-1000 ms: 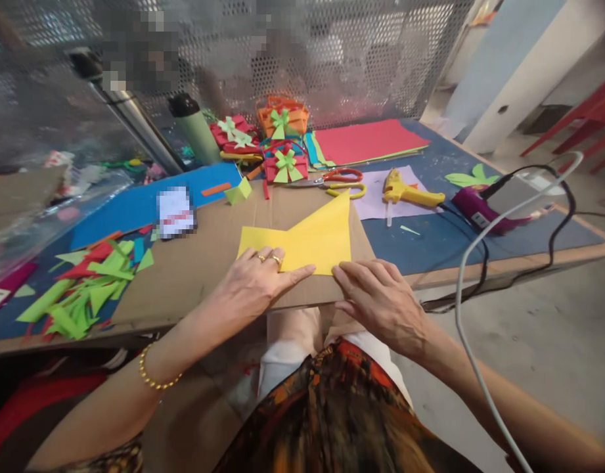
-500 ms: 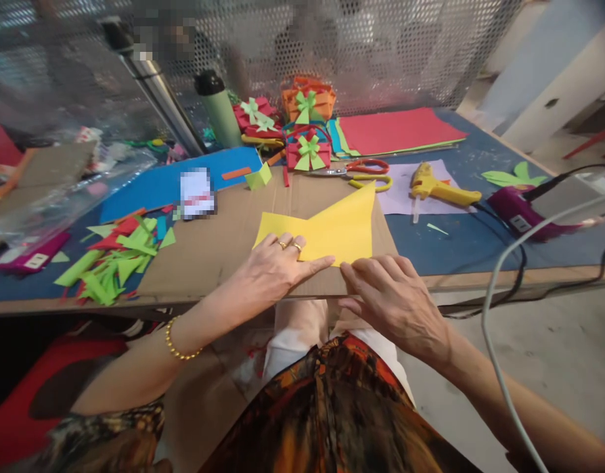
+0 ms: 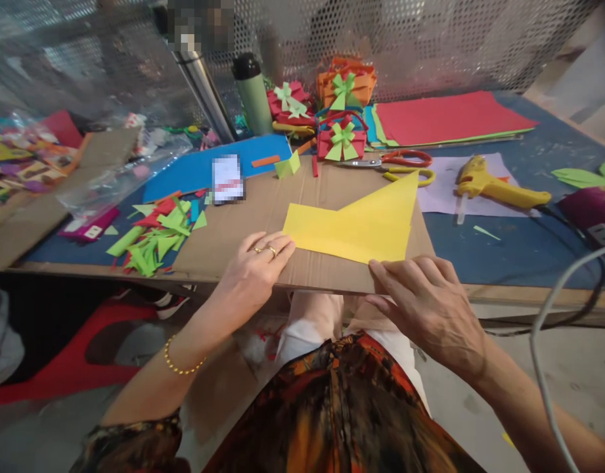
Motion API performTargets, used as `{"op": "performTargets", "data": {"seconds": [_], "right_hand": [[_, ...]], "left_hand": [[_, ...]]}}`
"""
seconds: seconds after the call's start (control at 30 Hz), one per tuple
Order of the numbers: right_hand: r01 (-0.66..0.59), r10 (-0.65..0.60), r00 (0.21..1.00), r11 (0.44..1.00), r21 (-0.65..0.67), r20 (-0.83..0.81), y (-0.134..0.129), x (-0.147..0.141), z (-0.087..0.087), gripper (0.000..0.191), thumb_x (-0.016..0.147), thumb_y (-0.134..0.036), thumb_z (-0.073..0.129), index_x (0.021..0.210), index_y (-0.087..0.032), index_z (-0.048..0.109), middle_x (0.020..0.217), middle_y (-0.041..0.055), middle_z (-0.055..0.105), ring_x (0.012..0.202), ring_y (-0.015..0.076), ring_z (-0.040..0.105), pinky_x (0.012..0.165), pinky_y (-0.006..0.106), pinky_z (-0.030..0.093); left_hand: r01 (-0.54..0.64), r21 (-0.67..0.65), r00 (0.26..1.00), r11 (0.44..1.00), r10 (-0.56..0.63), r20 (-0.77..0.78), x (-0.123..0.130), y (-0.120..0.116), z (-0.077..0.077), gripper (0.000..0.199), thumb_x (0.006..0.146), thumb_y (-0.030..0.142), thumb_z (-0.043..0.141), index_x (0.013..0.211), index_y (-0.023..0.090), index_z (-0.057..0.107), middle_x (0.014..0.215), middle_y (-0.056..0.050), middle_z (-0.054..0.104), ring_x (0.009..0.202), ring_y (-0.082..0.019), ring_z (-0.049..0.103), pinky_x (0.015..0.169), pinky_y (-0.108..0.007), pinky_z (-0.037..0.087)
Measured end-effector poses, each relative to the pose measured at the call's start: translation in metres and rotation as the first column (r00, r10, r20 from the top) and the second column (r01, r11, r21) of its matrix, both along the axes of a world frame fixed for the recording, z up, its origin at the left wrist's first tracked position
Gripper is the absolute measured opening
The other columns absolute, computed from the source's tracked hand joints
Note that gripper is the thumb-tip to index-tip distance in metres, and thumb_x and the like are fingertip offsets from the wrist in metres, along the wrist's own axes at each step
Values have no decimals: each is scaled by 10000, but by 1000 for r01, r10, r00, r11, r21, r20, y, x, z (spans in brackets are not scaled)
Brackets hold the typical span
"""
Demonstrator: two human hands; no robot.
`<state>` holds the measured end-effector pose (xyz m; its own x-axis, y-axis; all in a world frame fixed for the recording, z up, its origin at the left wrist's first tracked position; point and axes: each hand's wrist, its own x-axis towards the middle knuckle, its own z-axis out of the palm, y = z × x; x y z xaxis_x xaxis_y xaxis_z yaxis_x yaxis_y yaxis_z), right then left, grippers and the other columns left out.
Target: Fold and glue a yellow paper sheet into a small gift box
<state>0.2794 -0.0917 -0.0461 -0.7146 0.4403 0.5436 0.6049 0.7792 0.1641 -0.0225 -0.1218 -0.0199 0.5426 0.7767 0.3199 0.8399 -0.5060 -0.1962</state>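
Observation:
A folded sheet of yellow paper (image 3: 356, 230) lies on a flat piece of cardboard (image 3: 312, 272) at the table's front edge. One pointed flap of the paper sticks up and out to the far right. My left hand (image 3: 260, 266) rests flat, fingers outstretched, with its fingertips at the paper's lower left edge. At the near right corner, the index fingertip of my right hand (image 3: 425, 295) touches the paper. The right thumb sits apart from that finger, by the cardboard's front edge, and the other right fingers are bent.
Scissors (image 3: 410, 157) and a yellow glue gun (image 3: 499, 187) lie beyond the paper. Green and red scraps (image 3: 159, 236) are heaped left. Small paper bags with bows (image 3: 341, 139), a red paper stack (image 3: 454, 118) and a green bottle (image 3: 253, 95) stand behind. A cable (image 3: 538, 355) hangs right.
My left hand has slid left off the middle of the yellow paper to its left end. The right hand stays at the near right corner. The whole view has shifted.

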Motion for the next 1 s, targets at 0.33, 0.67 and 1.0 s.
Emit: {"op": "performTargets", "data": {"seconds": [0.33, 0.67, 1.0], "right_hand": [[-8, 8, 1000, 1000, -10, 3, 1, 1, 1, 340, 1045, -377, 532, 1230, -104, 618, 922, 103, 665, 838, 258, 509, 757, 397, 375], [2, -1, 999, 999, -33, 33, 1, 0, 2, 342, 1072, -442, 448, 1141, -160, 628, 866, 82, 637, 809, 250, 498, 728, 393, 351], [25, -26, 1000, 997, -77, -7, 1, -5, 3, 338, 1058, -457, 491, 1121, -160, 642, 876, 67, 656, 788, 229, 500, 713, 364, 344]], "left_hand": [[-202, 53, 979, 978, 203, -8, 8, -1, 4, 441, 1019, 38, 330, 1329, 56, 644, 1352, -220, 682, 1336, -342, 596, 1078, -567, 448], [121, -77, 992, 990, -119, 31, 73, 0, -21, 755, 1012, 670, 361, 1498, 109, 499, 1536, -163, 559, 1473, -313, 464, 1226, -514, 361], [-137, 47, 985, 989, 131, 116, 44, -4, -37, 782, 822, 645, 713, 1495, 281, 551, 1538, -241, 472, 1462, -467, 426, 1133, -693, 409]]}}
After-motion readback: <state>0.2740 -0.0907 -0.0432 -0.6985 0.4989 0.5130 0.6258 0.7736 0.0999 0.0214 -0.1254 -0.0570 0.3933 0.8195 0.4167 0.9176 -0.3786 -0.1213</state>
